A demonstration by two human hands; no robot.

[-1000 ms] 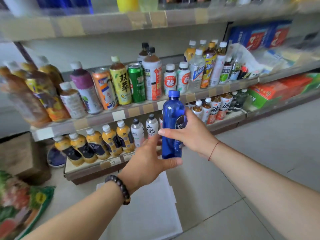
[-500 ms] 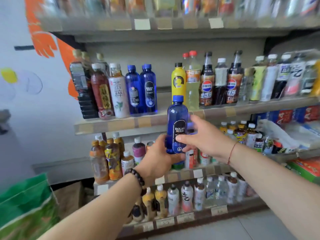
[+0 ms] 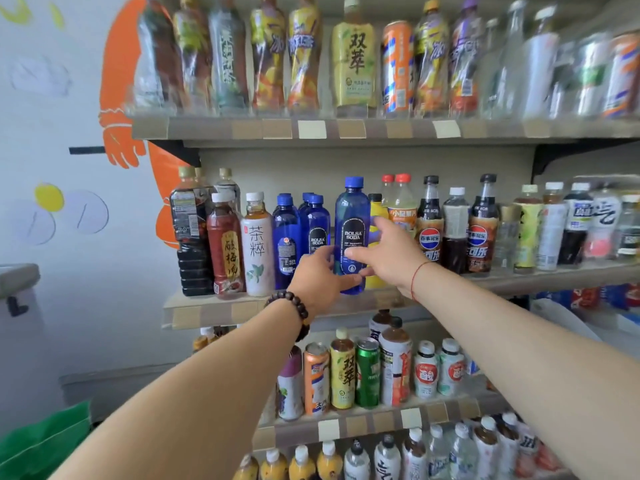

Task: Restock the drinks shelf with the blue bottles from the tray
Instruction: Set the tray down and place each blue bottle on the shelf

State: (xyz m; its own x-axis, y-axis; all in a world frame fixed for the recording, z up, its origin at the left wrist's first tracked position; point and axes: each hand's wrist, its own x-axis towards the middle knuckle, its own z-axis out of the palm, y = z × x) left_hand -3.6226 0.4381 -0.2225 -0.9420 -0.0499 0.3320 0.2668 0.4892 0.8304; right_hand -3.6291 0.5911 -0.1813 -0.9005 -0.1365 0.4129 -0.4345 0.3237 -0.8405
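A blue bottle [image 3: 351,220] with a black label stands upright at the front of the middle shelf [image 3: 214,308]. My left hand [image 3: 320,277] grips its lower part from the left. My right hand [image 3: 389,254] holds its right side, thumb across the label. Other blue bottles [image 3: 313,230] of the same kind stand just to its left on that shelf, one more [image 3: 285,233] further left. A yellow bottle [image 3: 375,209] is right behind my right hand. The tray is out of view.
Tea and dark bottles [image 3: 225,244] fill the shelf's left end, cola and other drinks [image 3: 481,230] the right. Full shelves sit above [image 3: 353,64] and below [image 3: 367,372]. A painted wall [image 3: 69,168] is on the left, a green bag [image 3: 45,441] at bottom left.
Both hands carried the blue bottle up from near the floor to the middle shelf. It now stands on the shelf beside the other blue bottles. My view rose with it.
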